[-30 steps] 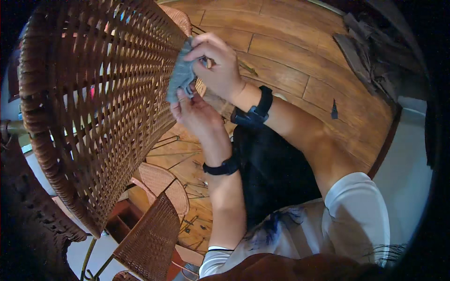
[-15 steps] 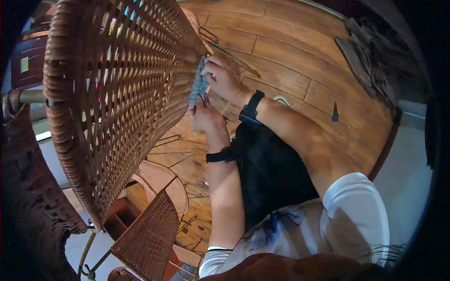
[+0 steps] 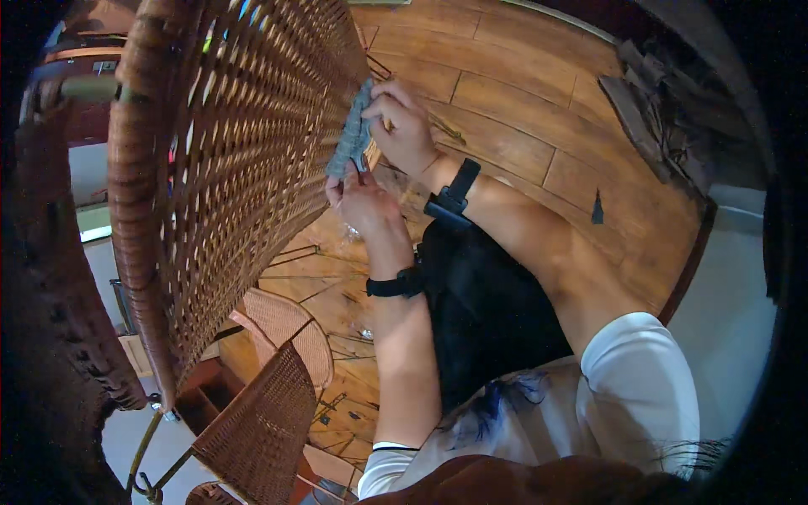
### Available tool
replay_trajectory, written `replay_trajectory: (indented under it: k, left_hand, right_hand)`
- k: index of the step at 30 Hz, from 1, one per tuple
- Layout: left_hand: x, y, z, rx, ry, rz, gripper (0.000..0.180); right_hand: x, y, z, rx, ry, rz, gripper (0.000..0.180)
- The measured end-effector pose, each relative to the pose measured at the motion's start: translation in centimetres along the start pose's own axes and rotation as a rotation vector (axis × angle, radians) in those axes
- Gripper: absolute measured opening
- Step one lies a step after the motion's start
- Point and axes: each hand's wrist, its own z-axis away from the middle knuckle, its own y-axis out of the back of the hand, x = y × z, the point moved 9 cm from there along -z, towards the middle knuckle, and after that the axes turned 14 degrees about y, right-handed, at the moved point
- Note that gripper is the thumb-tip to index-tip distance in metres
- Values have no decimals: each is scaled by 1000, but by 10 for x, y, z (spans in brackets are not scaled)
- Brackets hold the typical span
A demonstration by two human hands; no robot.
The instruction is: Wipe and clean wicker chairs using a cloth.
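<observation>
A large woven rattan panel (image 3: 244, 126) with a thick wrapped rim, resembling a chair back, rises at the left. Against its right edge lies a wrinkled grey-blue cloth (image 3: 349, 135). At the cloth's upper end my right hand (image 3: 402, 126) is closed, with thumb and bent fingers pinching it. Lower down, my left hand (image 3: 364, 202) grips the bottom end between its fingers. Both hands stay on the near side of the weave, and the fingertips are partly hidden by the cloth.
Woven seats, one pale (image 3: 290, 332) and one dark (image 3: 261, 412), stand below the panel. A thin cane (image 3: 448, 130) lies on the wooden floor (image 3: 505, 76) beyond my right hand. Dark crumpled sheets (image 3: 656, 118) lie at the far right, with a small dark scrap (image 3: 598, 208) nearer.
Both hands and the cloth have shifted slightly up and left. The panel's thick left rim appears farther right and steeper in the view. Both hands keep their hold.
</observation>
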Motion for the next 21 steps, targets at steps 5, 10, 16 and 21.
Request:
replay_trajectory:
  k: [5,10,16,21]
  left_hand:
    - [4,50,-13,29,-16,28,19]
    - [32,93,-13,177,-46,-107,19]
    - [56,156,-54,33,28,-30,18]
    - [97,144,-30,73,-80,-119,21]
  right_hand:
    - [-9,-25,41,-109,-98,-32,13]
    - [-38,-57,76,-193,-88,-84,17]
    - [-71,-112,114,-451,-187,-257,25]
    - [-113,-103,75,-338,-47,-345,19]
